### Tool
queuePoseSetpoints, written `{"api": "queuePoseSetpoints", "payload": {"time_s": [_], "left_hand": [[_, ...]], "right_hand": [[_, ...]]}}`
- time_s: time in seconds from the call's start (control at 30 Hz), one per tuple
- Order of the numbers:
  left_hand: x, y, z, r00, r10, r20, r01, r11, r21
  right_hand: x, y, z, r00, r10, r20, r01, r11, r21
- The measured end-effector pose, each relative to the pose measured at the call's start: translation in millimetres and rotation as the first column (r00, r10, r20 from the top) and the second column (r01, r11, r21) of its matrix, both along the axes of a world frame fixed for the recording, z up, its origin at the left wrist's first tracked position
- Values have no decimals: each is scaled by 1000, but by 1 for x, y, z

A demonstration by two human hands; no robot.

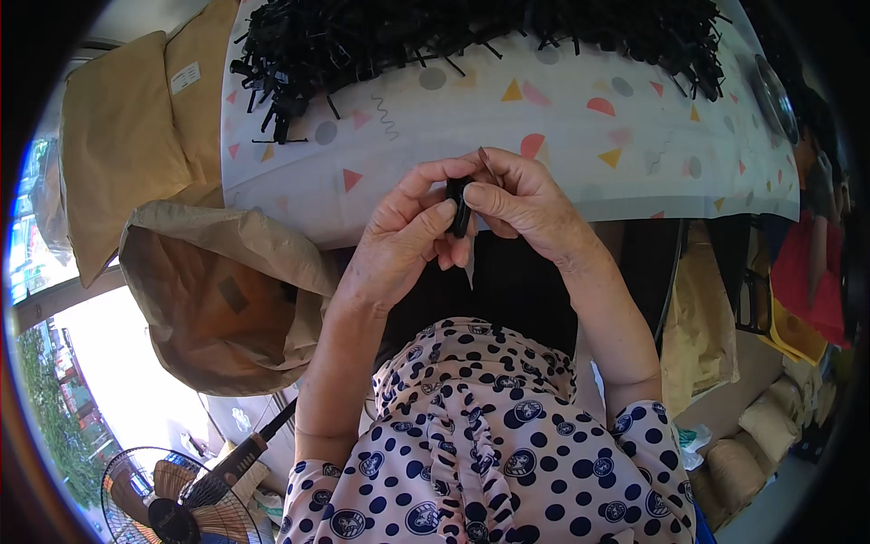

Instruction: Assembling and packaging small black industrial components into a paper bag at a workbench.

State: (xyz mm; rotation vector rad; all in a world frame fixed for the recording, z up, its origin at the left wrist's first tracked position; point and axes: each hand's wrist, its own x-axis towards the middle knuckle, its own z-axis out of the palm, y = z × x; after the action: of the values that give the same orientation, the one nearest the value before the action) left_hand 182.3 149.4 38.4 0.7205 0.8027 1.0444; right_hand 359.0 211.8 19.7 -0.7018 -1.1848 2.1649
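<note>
Both my hands meet in front of my body at the near edge of the table. My left hand is closed, pinching a small black plastic part between thumb and fingers. My right hand is closed too, its thumb pressed against the same part. A thin, dark, blade-like strip pokes out by the right index finger; its other end is hidden. Below the fingers a pale pointed tip shows, and I cannot tell whether it belongs to that strip. Across the table lies a large heap of black plastic parts with thin stems.
A patterned white cloth covers the table. Left of it stand an open brown paper sack and larger brown sacks. A fan is at lower left. To the right are a yellow container and a red cloth.
</note>
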Motion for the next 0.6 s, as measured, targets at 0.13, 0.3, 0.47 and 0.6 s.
{"api": "queuePoseSetpoints", "payload": {"time_s": [0.13,0.3,0.47,0.6], "left_hand": [[2,-8,5,965,30,-262,-10,997,76],[1,-11,-3,793,168,-586,-23,969,246],[-8,-16,-26,698,447,-560,-191,869,456],[-13,-16,-21,720,392,-573,-183,903,389]], "right_hand": [[-6,-4,-8,987,-82,137,60,985,159],[-22,-15,-9,944,-199,263,131,958,256],[-39,-32,5,973,-158,166,147,986,80],[-50,-34,6,977,-120,177,112,992,56]]}}
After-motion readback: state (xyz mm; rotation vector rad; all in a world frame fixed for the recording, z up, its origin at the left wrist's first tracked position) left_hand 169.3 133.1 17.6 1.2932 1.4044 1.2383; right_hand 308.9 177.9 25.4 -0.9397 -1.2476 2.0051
